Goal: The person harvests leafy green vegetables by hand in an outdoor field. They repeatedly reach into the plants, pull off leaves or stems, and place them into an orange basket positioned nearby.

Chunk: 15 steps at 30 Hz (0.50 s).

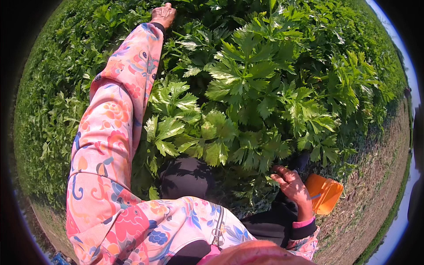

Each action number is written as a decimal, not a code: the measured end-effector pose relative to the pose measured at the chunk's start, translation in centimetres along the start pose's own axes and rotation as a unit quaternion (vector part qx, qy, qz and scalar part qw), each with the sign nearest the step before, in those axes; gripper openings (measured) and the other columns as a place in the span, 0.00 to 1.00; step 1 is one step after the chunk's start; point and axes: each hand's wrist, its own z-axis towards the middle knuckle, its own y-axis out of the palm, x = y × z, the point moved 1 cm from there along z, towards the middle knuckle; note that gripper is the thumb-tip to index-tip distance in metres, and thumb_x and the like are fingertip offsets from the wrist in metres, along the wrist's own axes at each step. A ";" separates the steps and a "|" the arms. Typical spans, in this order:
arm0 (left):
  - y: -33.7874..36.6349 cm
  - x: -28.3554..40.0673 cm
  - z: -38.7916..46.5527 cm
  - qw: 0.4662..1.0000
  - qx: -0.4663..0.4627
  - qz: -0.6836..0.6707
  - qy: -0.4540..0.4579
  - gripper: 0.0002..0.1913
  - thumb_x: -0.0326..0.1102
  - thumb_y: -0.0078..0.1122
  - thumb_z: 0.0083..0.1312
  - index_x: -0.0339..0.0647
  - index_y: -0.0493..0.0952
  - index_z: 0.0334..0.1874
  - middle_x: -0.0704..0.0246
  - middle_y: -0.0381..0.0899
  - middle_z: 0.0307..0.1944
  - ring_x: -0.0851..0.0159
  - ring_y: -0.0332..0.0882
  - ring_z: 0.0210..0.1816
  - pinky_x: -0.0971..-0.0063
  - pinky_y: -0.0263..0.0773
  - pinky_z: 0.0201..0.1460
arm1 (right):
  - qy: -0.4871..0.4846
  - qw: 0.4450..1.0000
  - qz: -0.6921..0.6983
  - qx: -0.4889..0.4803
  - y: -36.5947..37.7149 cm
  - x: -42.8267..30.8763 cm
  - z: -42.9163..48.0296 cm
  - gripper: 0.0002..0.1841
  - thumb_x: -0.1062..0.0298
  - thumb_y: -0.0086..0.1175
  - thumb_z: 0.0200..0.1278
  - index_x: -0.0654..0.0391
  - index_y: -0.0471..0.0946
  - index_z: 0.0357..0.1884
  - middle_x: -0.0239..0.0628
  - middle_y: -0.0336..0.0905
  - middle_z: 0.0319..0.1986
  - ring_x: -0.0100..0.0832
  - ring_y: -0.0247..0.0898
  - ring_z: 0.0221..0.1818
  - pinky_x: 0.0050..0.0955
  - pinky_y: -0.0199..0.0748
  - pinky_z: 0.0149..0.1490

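Dense leafy green plants that look like celery (245, 76) fill the ground before me. My left hand (164, 15) reaches far out at the top of the view, its fingers curled among the leaves; whether it grips a stem cannot be made out. Near my knee, at the lower right, my right hand (291, 185) is beside the lowest leaves, fingers bent and partly spread, with nothing clearly seen in it. Just right of that hand an orange plastic container (326, 195) rests on the ground, a small bluish strip showing inside it.
My dark-clad knee (185, 179) is against the plants' near edge. A strip of bare soil with dry plant litter (374, 185) runs along the right. Something blue (61, 258) lies at the bottom left rim.
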 end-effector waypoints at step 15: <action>-3.3 1.3 -3.6 0.955 0.063 -0.175 -0.232 0.14 0.41 0.54 0.55 0.42 0.77 0.39 0.62 0.71 0.49 0.49 0.78 0.43 0.56 0.73 0.42 | -0.044 0.998 0.036 0.017 0.1 1.6 0.9 0.15 0.70 0.52 0.59 0.62 0.73 0.48 0.49 0.77 0.41 0.45 0.74 0.45 0.35 0.71 0.48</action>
